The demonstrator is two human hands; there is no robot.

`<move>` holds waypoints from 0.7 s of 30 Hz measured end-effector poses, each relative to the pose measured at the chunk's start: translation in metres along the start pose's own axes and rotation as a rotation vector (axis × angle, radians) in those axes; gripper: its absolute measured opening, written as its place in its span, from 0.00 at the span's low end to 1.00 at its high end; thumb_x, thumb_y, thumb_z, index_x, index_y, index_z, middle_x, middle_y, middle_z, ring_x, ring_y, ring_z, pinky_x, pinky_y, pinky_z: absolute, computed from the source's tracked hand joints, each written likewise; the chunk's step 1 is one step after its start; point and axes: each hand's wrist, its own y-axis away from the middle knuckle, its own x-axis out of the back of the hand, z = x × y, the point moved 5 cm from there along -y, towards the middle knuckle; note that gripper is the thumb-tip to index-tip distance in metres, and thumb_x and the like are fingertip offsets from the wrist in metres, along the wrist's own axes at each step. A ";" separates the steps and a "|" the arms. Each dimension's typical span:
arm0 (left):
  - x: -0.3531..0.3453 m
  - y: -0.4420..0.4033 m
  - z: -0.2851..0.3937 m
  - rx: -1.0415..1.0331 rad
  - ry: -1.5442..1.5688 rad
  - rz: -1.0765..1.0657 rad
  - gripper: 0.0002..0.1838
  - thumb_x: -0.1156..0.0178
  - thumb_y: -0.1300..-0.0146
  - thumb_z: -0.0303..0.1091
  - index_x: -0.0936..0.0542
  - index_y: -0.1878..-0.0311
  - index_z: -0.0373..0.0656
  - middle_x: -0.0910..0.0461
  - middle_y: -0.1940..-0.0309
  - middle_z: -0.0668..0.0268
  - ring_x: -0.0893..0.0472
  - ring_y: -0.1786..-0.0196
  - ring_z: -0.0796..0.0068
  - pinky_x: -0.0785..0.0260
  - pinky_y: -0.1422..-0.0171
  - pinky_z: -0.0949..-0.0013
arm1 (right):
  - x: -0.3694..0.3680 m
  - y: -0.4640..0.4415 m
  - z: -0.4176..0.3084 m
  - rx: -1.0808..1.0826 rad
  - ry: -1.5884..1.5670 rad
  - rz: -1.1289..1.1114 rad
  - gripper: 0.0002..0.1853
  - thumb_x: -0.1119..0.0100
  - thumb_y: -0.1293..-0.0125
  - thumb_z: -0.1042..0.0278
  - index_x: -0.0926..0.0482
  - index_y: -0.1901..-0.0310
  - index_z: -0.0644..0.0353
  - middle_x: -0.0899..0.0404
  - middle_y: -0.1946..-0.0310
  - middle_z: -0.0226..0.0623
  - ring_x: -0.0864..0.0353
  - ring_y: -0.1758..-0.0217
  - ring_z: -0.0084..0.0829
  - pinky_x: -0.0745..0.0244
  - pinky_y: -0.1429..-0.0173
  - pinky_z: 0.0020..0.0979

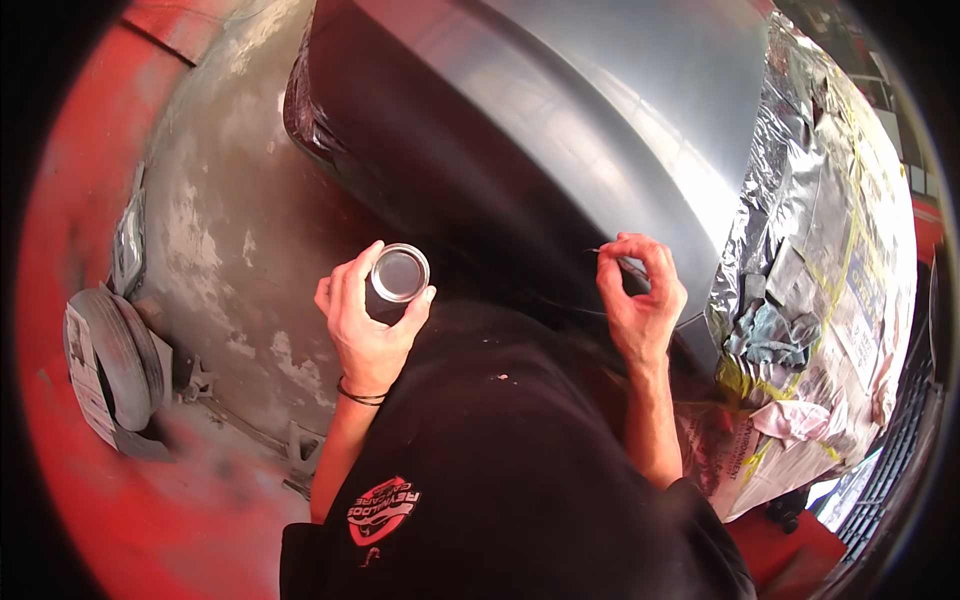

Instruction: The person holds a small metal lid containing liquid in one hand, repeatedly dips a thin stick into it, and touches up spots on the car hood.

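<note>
My left hand (370,325) grips a small round metal tin (401,273) between thumb and fingers. Its top faces me and shows a flat grey surface inside a shiny rim. My right hand (642,295) is closed in a pinch in front of the dark car panel (560,160). A thin, slender tool (594,251) sticks out from those fingertips towards the left; its exact kind is too small to make out. Both hands are held up at about the same height, apart from each other. I cannot tell whether the tool's tip touches the panel.
Masking plastic and paper (840,230) cover the vehicle at the right. A dark crumpled cloth (770,335) and a pink cloth (795,420) lie on it. At the left, a tyre (115,355) stands on the stained floor (230,220), beside red-painted areas.
</note>
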 end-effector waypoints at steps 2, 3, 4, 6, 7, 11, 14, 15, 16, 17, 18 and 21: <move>0.004 -0.012 -0.003 -0.006 0.000 -0.025 0.42 0.08 0.44 0.36 0.14 0.26 0.41 0.09 0.39 0.60 0.12 0.36 0.55 0.31 0.20 0.48 | -0.008 0.010 -0.006 -0.006 -0.001 -0.004 0.10 0.22 0.35 0.84 0.08 0.54 0.60 0.06 0.53 0.42 0.05 0.43 0.40 0.09 0.38 0.40; 0.005 -0.018 -0.008 -0.013 0.002 -0.037 0.42 0.08 0.44 0.36 0.14 0.26 0.41 0.10 0.39 0.60 0.12 0.36 0.55 0.30 0.20 0.49 | -0.014 0.013 -0.011 -0.006 0.006 0.005 0.11 0.22 0.35 0.84 0.08 0.54 0.60 0.06 0.53 0.40 0.06 0.44 0.39 0.08 0.39 0.39; 0.006 -0.027 -0.013 -0.022 0.004 -0.050 0.42 0.08 0.44 0.37 0.14 0.26 0.41 0.10 0.39 0.60 0.13 0.36 0.55 0.30 0.20 0.49 | -0.021 0.016 -0.015 -0.029 -0.009 0.009 0.11 0.22 0.35 0.85 0.08 0.54 0.59 0.06 0.54 0.39 0.06 0.44 0.38 0.08 0.40 0.38; 0.010 -0.048 -0.022 -0.053 0.005 -0.081 0.42 0.08 0.44 0.37 0.14 0.26 0.41 0.10 0.39 0.60 0.12 0.36 0.55 0.30 0.20 0.49 | -0.035 0.019 -0.025 -0.088 -0.026 0.016 0.11 0.23 0.34 0.85 0.09 0.54 0.59 0.07 0.55 0.37 0.07 0.45 0.37 0.08 0.41 0.37; 0.010 -0.059 -0.026 -0.071 0.008 -0.099 0.42 0.08 0.44 0.37 0.14 0.26 0.41 0.10 0.39 0.60 0.12 0.36 0.55 0.29 0.21 0.49 | -0.041 0.021 -0.027 -0.111 -0.037 0.048 0.11 0.23 0.34 0.85 0.09 0.54 0.60 0.07 0.55 0.37 0.07 0.45 0.36 0.08 0.41 0.37; 0.017 -0.110 -0.046 -0.199 0.042 -0.200 0.42 0.08 0.44 0.37 0.14 0.26 0.41 0.09 0.40 0.60 0.12 0.37 0.55 0.28 0.22 0.48 | -0.069 0.034 -0.036 -0.247 -0.040 0.184 0.11 0.23 0.33 0.85 0.09 0.53 0.61 0.07 0.54 0.37 0.07 0.46 0.35 0.08 0.41 0.35; 0.022 -0.143 -0.058 -0.277 0.073 -0.264 0.42 0.08 0.44 0.38 0.14 0.26 0.42 0.09 0.41 0.61 0.12 0.37 0.55 0.28 0.22 0.48 | -0.086 0.044 -0.042 -0.355 0.000 0.274 0.10 0.22 0.31 0.83 0.09 0.51 0.62 0.06 0.53 0.38 0.05 0.47 0.34 0.08 0.39 0.35; 0.025 -0.153 -0.061 -0.288 0.083 -0.293 0.42 0.08 0.44 0.38 0.14 0.26 0.42 0.09 0.41 0.61 0.12 0.37 0.55 0.28 0.22 0.48 | -0.093 0.046 -0.043 -0.381 0.010 0.296 0.10 0.22 0.31 0.82 0.09 0.51 0.62 0.06 0.52 0.39 0.05 0.47 0.34 0.08 0.39 0.35; 0.027 -0.163 -0.064 -0.301 0.094 -0.319 0.42 0.08 0.44 0.38 0.14 0.26 0.42 0.09 0.41 0.61 0.12 0.37 0.54 0.28 0.22 0.48 | -0.099 0.048 -0.041 -0.404 0.019 0.321 0.10 0.21 0.30 0.82 0.09 0.51 0.62 0.07 0.52 0.39 0.05 0.47 0.34 0.08 0.39 0.35; 0.028 -0.172 -0.067 -0.313 0.103 -0.345 0.41 0.08 0.44 0.38 0.14 0.26 0.42 0.09 0.41 0.60 0.12 0.37 0.54 0.28 0.22 0.47 | -0.104 0.049 -0.040 -0.427 0.027 0.343 0.10 0.21 0.30 0.82 0.09 0.50 0.62 0.07 0.51 0.39 0.04 0.47 0.34 0.08 0.38 0.35; 0.029 -0.180 -0.072 -0.334 0.117 -0.364 0.41 0.08 0.44 0.38 0.14 0.26 0.42 0.09 0.41 0.60 0.12 0.37 0.54 0.28 0.22 0.48 | -0.110 0.049 -0.041 -0.434 0.020 0.369 0.09 0.21 0.29 0.81 0.09 0.50 0.62 0.07 0.51 0.39 0.04 0.47 0.33 0.08 0.38 0.35; 0.032 -0.200 -0.086 -0.380 0.150 -0.419 0.41 0.08 0.44 0.38 0.14 0.26 0.43 0.09 0.41 0.61 0.12 0.37 0.54 0.28 0.21 0.48 | -0.127 0.042 -0.045 -0.443 0.028 0.460 0.09 0.21 0.29 0.80 0.09 0.50 0.62 0.07 0.51 0.39 0.04 0.48 0.32 0.08 0.38 0.34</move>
